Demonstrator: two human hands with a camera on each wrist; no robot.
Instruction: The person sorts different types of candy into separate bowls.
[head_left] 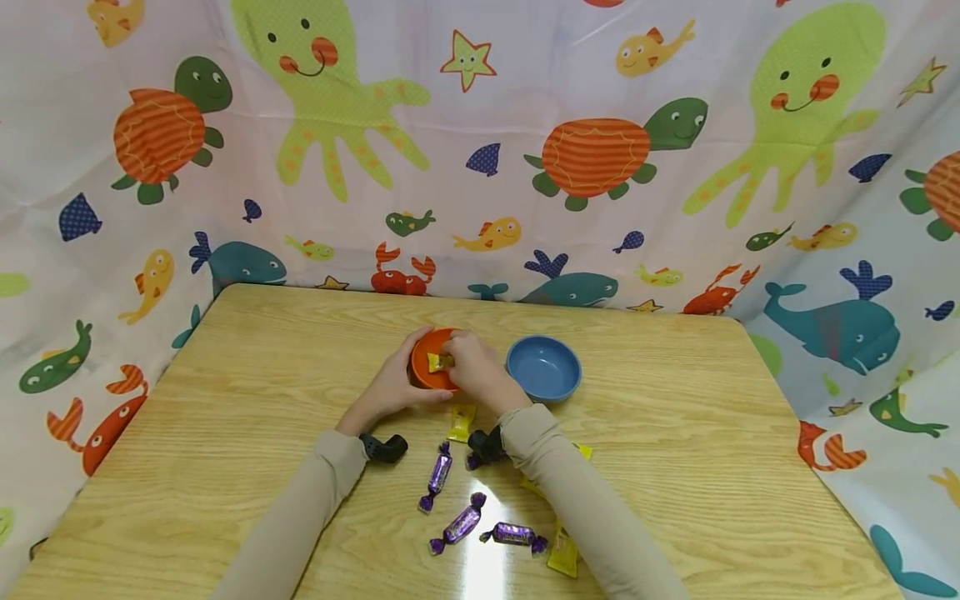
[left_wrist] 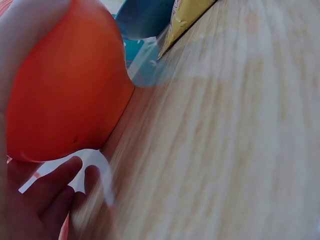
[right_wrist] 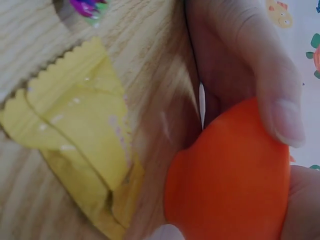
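My left hand (head_left: 397, 379) holds an orange bowl (head_left: 429, 343) from its left side, thumb along the near rim and fingers round the far side. In the left wrist view the orange bowl (left_wrist: 65, 90) stands on the wooden table. Over the bowl's right rim reaches my right hand (head_left: 476, 367), its fingers curled and pinching a yellow-wrapped candy (head_left: 435, 362) inside the bowl. Another yellow-wrapped candy (head_left: 461, 422) lies on the table just in front of the bowl, and the right wrist view shows this wrapper (right_wrist: 85, 130) close up.
A blue bowl (head_left: 543, 371) stands right of my right hand. Nearer lie purple-wrapped candies (head_left: 461, 523), one partly hidden by the right wrist camera (head_left: 487, 446). More yellow candies (head_left: 562, 552) lie partly under the right sleeve (head_left: 592, 508). A printed curtain (head_left: 480, 150) hangs behind the table.
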